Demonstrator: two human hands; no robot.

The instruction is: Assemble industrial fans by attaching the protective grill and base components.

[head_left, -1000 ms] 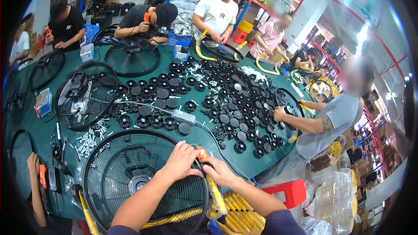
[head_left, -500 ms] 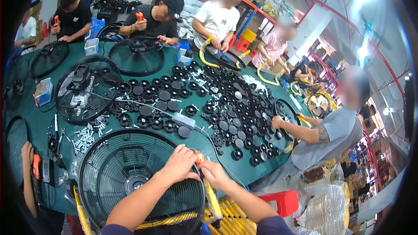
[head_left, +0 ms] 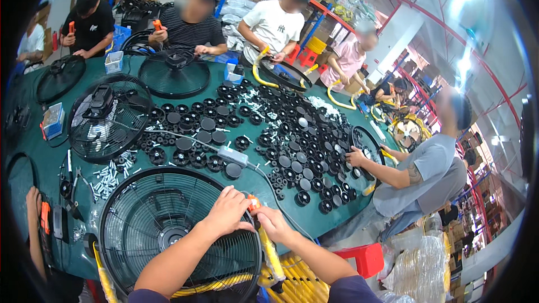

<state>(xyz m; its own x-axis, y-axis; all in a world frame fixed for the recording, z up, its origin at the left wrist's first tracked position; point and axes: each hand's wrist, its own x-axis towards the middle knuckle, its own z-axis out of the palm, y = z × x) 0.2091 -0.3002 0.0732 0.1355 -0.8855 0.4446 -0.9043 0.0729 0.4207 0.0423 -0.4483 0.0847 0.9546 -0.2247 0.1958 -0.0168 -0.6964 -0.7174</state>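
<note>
A round black fan with a wire guard [head_left: 168, 205] lies in front of me, joined to a yellow tube stand [head_left: 271, 255] at its right side. My left hand [head_left: 230, 213] is bent over the guard's right rim, fingers together and thumb pointing inward. Between my hands shows a small orange piece [head_left: 254, 202], like a tool handle, mostly covered by fingers. My right hand [head_left: 272, 225] closes around its near end, just above the yellow tube. What lies under both palms is hidden.
Black knobs [head_left: 303, 182] and silver screws [head_left: 109, 177] cover much of the green table [head_left: 314, 219]. A grey cable with an inline box [head_left: 232, 156] crosses it. Another fan [head_left: 109, 115] lies behind left. Co-workers surround the table; a red stool [head_left: 368, 260] stands at right.
My hands keep nearly the same pose at the rim; the view has shifted slightly. Across the table, the person in stripes has raised their head and moved an orange-handled tool left.
</note>
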